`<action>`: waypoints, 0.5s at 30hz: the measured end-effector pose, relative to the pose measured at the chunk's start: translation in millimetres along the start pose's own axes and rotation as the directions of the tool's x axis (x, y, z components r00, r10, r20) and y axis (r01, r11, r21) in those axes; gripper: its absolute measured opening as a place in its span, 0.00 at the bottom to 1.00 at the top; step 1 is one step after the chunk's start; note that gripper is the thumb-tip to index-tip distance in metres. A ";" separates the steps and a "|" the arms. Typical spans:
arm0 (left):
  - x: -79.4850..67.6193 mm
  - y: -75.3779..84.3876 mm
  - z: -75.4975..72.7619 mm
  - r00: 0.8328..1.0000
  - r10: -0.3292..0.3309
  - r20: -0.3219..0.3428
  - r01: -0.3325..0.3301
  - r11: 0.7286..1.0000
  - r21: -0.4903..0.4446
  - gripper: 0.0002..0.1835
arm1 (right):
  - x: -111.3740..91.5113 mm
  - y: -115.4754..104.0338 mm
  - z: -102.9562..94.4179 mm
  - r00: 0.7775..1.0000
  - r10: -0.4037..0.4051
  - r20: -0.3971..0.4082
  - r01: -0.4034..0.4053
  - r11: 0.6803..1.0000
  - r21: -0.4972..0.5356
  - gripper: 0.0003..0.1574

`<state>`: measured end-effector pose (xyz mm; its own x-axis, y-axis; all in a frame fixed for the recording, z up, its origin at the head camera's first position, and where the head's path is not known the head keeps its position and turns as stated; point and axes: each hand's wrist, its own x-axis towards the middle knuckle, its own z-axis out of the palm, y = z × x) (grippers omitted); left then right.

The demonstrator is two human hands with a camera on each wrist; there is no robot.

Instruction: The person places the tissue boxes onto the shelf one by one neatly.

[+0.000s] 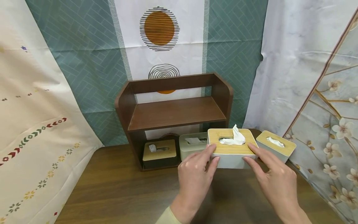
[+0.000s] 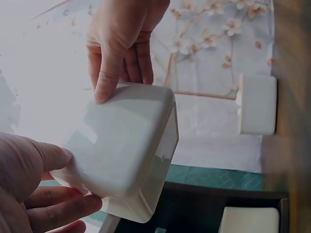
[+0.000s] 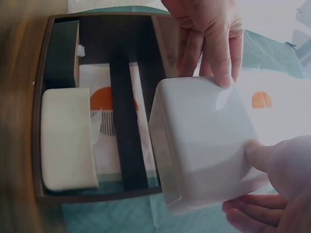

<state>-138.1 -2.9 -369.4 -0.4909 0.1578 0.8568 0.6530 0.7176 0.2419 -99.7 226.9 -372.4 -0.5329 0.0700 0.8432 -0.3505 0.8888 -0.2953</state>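
A white tissue box point(image 1: 232, 161) with a bamboo lid and a tissue poking from its slot is held up in front of the brown shelf. My left hand point(image 1: 195, 171) grips its left end, and my right hand point(image 1: 275, 177) grips the right end, thumbs on the white front and fingers over the lid's edge. Seen from the left wrist, the box's smooth white side point(image 2: 121, 136) is tilted, with the thumb point(image 2: 56, 158) pressed to it. In the right wrist view the same box point(image 3: 209, 141) hangs between both hands, above the table.
The brown shelf point(image 1: 176, 113) stands against the curtain. In its lower level sit a dark tissue box point(image 1: 159, 155) with a wooden lid and a pale grey-green one point(image 1: 187, 152). Another white tissue box point(image 1: 275, 144) stands on the wooden table point(image 1: 117, 186) to the shelf's right, near the flowered cloth.
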 end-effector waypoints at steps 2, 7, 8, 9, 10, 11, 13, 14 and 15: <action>2.0 -1.9 -3.2 1.000 0.006 -0.021 -0.006 1.000 0.004 0.21 | 4.2 -1.8 1.5 1.000 -0.016 -0.007 0.016 1.000 0.020 0.32; 8.5 -6.5 -12.9 0.998 0.015 -0.069 -0.014 1.000 0.002 0.21 | 16.1 -8.8 4.6 0.999 -0.038 -0.003 0.038 0.998 0.050 0.35; 9.8 -7.4 -14.7 0.997 0.014 -0.075 -0.014 1.000 0.001 0.21 | 18.8 -10.4 5.1 0.999 -0.042 -0.001 0.042 0.998 0.050 0.37; 11.5 -8.3 -16.6 0.997 0.013 -0.079 -0.013 1.000 -0.002 0.21 | 21.5 -12.2 5.5 0.999 -0.045 0.003 0.044 0.998 0.051 0.39; 13.1 -9.1 -18.4 0.997 0.011 -0.083 -0.012 1.000 -0.004 0.21 | 24.3 -13.9 6.3 0.999 -0.048 0.001 0.048 0.997 0.056 0.42; 14.8 -9.9 -20.0 0.996 0.011 -0.087 -0.011 1.000 -0.004 0.22 | 27.2 -15.4 7.2 0.999 -0.053 -0.001 0.053 0.997 0.064 0.42; 17.9 -11.4 -23.3 0.995 0.010 -0.097 -0.010 1.000 0.000 0.22 | 32.2 -18.0 8.7 0.998 -0.062 0.001 0.062 0.995 0.082 0.41; 19.4 -12.2 -24.8 0.995 0.009 -0.102 -0.009 1.000 0.002 0.22 | 34.6 -19.2 9.5 0.998 -0.069 -0.001 0.069 0.993 0.092 0.40; 21.0 -13.0 -26.4 0.994 0.009 -0.107 -0.008 1.000 0.006 0.22 | 36.9 -20.4 10.2 0.997 -0.072 0.001 0.072 0.992 0.103 0.39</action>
<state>-141.7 -26.9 -342.5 -0.4207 0.0906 0.9027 0.6537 0.7202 0.2323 -120.1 206.8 -339.8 -0.5068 0.0051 0.8620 -0.4654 0.8401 -0.2786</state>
